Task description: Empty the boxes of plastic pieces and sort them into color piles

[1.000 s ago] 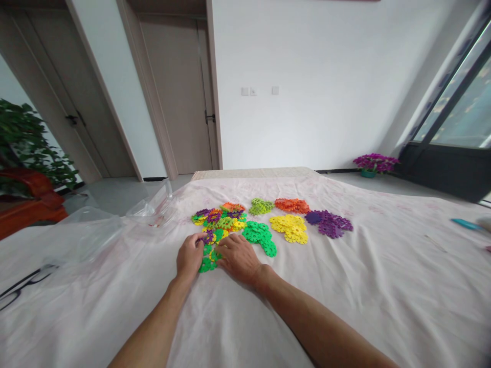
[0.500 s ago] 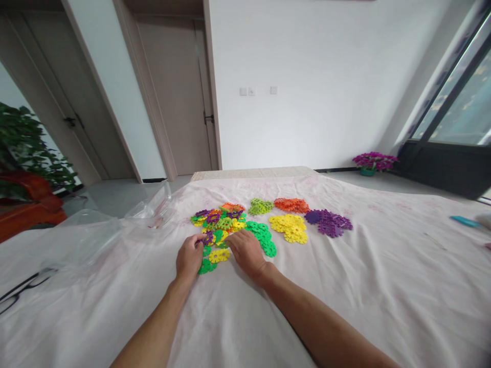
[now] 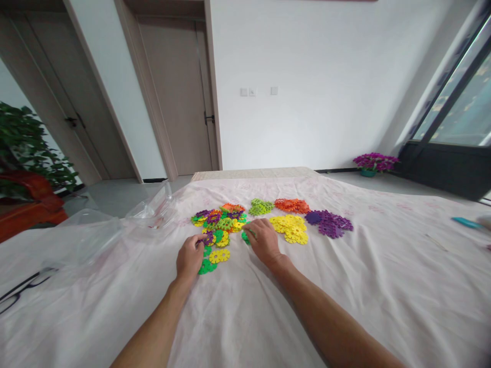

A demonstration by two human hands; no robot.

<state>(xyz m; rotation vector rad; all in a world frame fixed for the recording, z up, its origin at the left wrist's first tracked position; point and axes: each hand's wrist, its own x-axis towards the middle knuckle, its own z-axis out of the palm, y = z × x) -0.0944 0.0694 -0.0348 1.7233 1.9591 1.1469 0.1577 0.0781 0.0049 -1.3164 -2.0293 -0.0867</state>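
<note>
My left hand (image 3: 189,256) is at the near left edge of a mixed heap of plastic snowflake discs (image 3: 224,224), its thumb and forefinger closed on the rim of a purple snowflake disc (image 3: 208,238). My right hand (image 3: 264,240) lies over the green pile and hides most of it. Its fingers are bent together around a green snowflake disc (image 3: 251,232), partly hidden by them. Between the hands, a yellow disc (image 3: 220,256) and a few green discs (image 3: 207,266) lie on the cloth.
Sorted piles of lime discs (image 3: 261,206), orange discs (image 3: 292,205), yellow discs (image 3: 290,228) and purple discs (image 3: 332,224) lie behind and right of my right hand. Clear plastic packaging (image 3: 153,212) and eyeglasses (image 3: 26,289) are at left. A blue object (image 3: 466,223) lies far right.
My right hand has moved right, from the near edge of the mixed heap onto the green pile. My left hand has stayed in place.
</note>
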